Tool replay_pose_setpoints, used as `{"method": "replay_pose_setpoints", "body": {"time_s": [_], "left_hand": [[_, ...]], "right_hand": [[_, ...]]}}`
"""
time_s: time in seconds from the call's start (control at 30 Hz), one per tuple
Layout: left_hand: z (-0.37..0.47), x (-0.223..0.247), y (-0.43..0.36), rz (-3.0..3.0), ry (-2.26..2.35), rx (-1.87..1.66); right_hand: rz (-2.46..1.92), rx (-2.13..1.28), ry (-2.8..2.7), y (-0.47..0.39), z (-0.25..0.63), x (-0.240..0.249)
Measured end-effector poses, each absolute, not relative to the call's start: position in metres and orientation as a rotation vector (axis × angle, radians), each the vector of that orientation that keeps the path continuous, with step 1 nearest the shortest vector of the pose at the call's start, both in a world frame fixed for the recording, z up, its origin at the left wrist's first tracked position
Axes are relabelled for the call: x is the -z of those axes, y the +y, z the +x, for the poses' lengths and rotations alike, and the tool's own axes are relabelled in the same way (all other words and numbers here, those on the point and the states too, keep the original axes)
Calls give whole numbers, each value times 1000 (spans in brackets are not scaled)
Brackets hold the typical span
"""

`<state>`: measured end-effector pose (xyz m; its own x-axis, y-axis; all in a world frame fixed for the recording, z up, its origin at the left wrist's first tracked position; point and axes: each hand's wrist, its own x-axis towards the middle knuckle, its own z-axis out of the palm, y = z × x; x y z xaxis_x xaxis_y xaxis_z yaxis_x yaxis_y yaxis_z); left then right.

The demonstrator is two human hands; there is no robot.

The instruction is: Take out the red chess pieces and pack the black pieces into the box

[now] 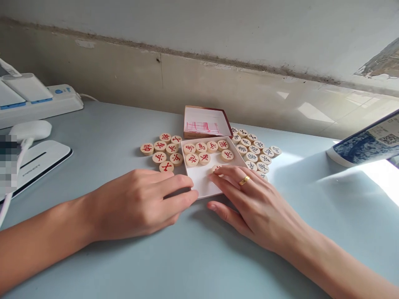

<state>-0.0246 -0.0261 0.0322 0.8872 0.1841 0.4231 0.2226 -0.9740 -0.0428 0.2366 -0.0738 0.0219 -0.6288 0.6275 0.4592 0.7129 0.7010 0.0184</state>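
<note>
A shallow white box tray (202, 182) lies on the grey table and holds several round wooden chess pieces with red characters (201, 153). My left hand (140, 203) rests palm down at the tray's near left corner, its fingertips touching the rim. My right hand (252, 199), with a gold ring, lies over the tray's near right part, and its fingertips rest on one red-marked piece (216, 168). More red-marked pieces (163, 152) sit loose to the left of the tray. Black-marked pieces (254, 151) lie to its right.
The box lid (206, 122), red-edged with a folded paper inside, sits behind the tray. A white power strip (37, 101) with plugs and a white device (37, 160) with a cable are at the left. A blue-and-white object (364, 143) is at the right edge, and a wall runs behind.
</note>
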Motion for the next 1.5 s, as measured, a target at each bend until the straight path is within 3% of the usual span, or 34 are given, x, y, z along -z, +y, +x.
{"method": "replay_pose_setpoints", "body": {"time_s": [0.67,0.97,1.5], "left_hand": [[-22,-36,-29,-2854,-337,839],[-15,-39,-36,-3075,-247,930],[-10,-36,-42,-3228,-231,1003]], "right_hand": [[-686,51,-2394,-83,235,-30],[-511,-125,-2389,-86,232,-37],[-485,-76,-2376,-96,232,-44]]}}
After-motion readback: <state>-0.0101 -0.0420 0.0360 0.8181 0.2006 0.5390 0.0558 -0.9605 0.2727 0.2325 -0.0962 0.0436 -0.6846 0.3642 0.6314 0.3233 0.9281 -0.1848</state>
